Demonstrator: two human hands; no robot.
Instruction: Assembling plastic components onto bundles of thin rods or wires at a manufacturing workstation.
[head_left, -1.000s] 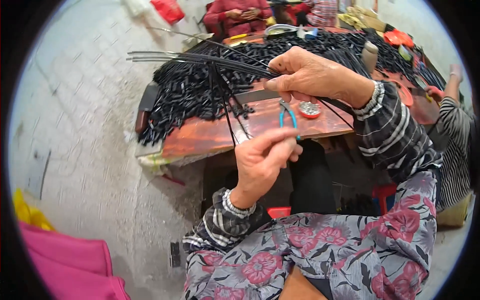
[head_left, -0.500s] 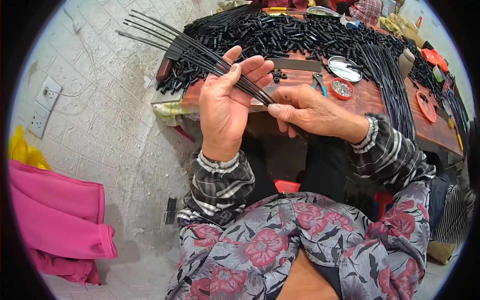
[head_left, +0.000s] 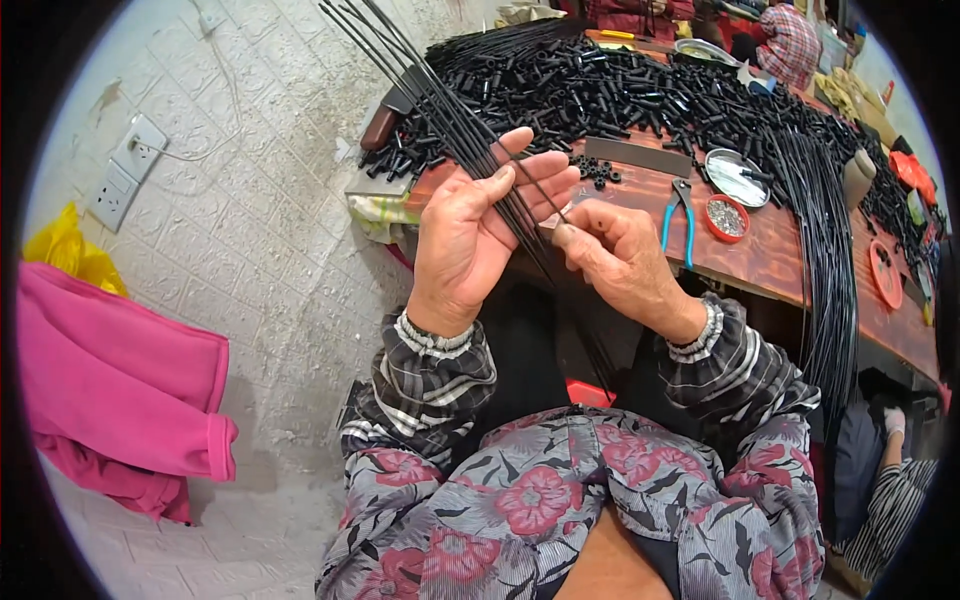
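A loose bundle of thin black rods [head_left: 440,112] lies slantwise across my left hand [head_left: 452,250]. The thumb presses the rods against the palm while the other fingers are stretched out. Above the bundle the rods fan apart toward the wall; their lower ends hang over my lap. My right hand [head_left: 638,270] is closed in a pinch beside the left palm, with the end of one separate rod [head_left: 541,190] between thumb and fingers. That rod slants away from the others, over the left fingers.
On the reddish wooden table [head_left: 755,262] lie pliers with blue handles [head_left: 678,225], a red dish of small metal bits [head_left: 727,218], a plate [head_left: 737,178], a heap of black tubes [head_left: 600,95] and many long black rods [head_left: 825,260]. A pink garment [head_left: 120,360] hangs at left.
One rod has come apart from the bundle, its end in my right hand. The bundle is tilted more steeply, and its lower ends hang further down. The view has shifted left.
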